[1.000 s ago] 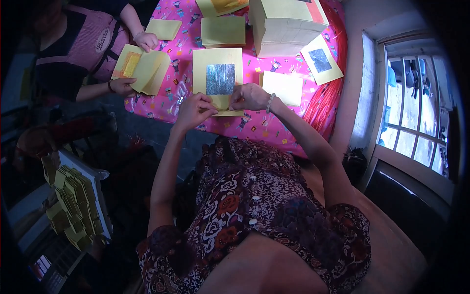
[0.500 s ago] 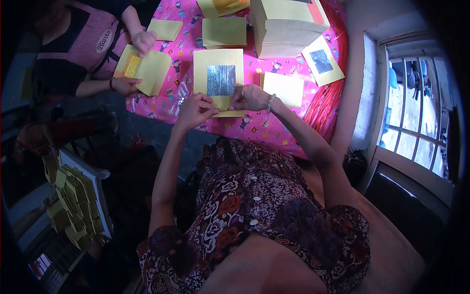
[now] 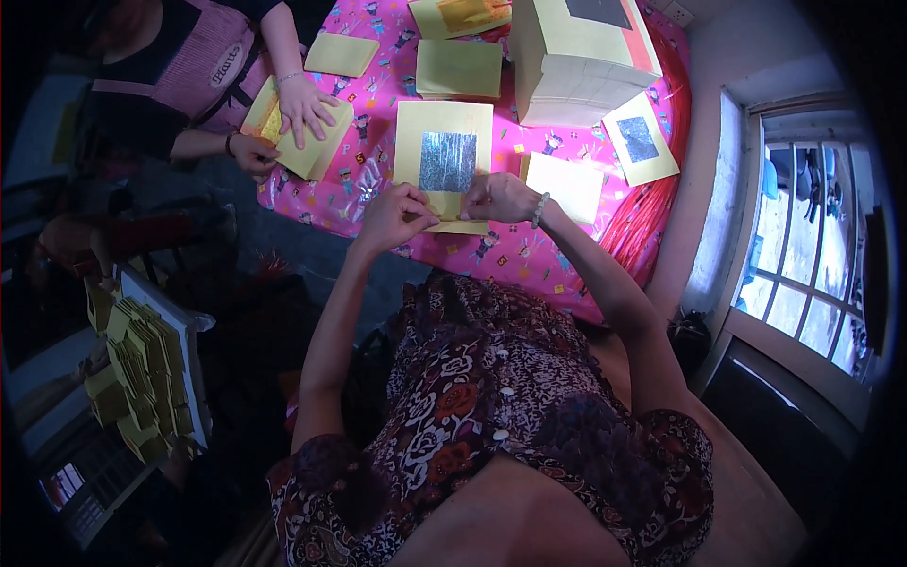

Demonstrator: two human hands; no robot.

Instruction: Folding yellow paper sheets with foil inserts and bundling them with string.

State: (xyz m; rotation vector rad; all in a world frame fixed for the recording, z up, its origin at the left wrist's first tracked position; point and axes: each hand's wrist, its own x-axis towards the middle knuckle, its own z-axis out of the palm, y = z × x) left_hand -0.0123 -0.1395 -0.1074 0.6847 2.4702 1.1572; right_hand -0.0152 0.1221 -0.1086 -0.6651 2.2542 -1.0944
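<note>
A yellow paper sheet (image 3: pixel 408 142) with a shiny silver square (image 3: pixel 448 159) on it lies in front of me at the table's near edge. Its lower part is turned up into a narrow fold (image 3: pixel 444 202). My left hand (image 3: pixel 392 215) pinches the fold at its left end, thumb and fingers closed. At the right end my right hand (image 3: pixel 504 198), with a beaded bracelet on its wrist, grips the same fold between thumb and fingertips. Another yellow edge shows under the sheet; how many sheets lie there I cannot tell.
A pink patterned cloth (image 3: pixel 378 142) covers the table. A tall paper block (image 3: pixel 576 80) stands at back right, with a small pale stack (image 3: pixel 565 186) before it. Another person's hand (image 3: pixel 307 111) presses yellow sheets at left. Red strands (image 3: pixel 638 227) hang along the right edge.
The whole view has shifted slightly, so things sit further right and lower. My hands keep their pinch on the fold. The other person's hand has spread flat over their sheets.
</note>
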